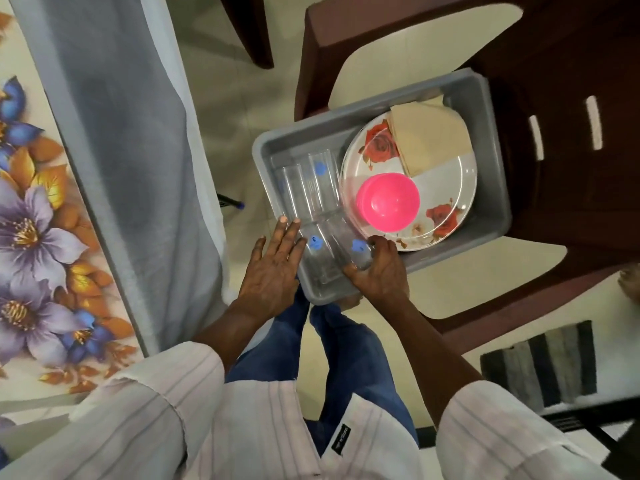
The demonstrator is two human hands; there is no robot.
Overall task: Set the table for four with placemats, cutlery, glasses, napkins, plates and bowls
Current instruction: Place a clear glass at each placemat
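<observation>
A grey plastic tub [491, 140] sits on a dark brown plastic chair [568, 57]. Several clear glasses [311, 188] with blue stickers lie on their sides in its left half. Its right half holds a stack of white plates with red roses [446, 188], pink bowls [388, 202] upside down on them, and folded beige napkins [429, 136]. My right hand [377, 268] grips a clear glass [349, 244] at the tub's near corner. My left hand [273, 268] rests flat, fingers spread, over the tub's left rim beside another glass [317, 251].
The table with a floral cloth [31, 220] and a grey-blue overhang [138, 150] runs along the left. A striped floor mat [540, 365] lies at lower right. Pale tiled floor [225, 91] shows between table and chair.
</observation>
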